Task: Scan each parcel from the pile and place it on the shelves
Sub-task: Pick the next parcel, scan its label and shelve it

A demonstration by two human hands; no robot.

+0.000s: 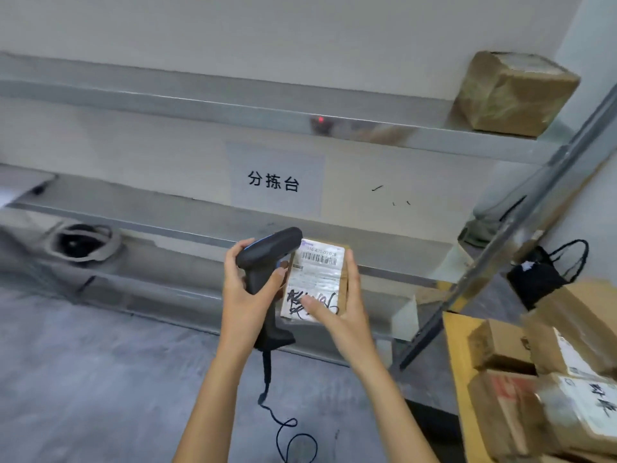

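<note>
Mid-scan: left hand (pixel 248 292) w/ grip wrapped round the scanner (pixel 267 259), right hand (pixel 337 312) pinching the parcel (pixel 317 282) label-up just beside it, in front of the shelves (pixel 200 105). One box (pixel 514 91) shelved already; pile (pixel 547 379) at right still to do. Black bag (pixel 541 282) and scanner cord (pixel 283 429) nearby; nothing blocks the shelf.

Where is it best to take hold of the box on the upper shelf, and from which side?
Grip the box by its two brown side faces, coming from the front, the open side of the shelf. It sits skewed, one corner toward the person, with the wall behind it and taped paper on top, so the sides look the easiest reach.
</note>
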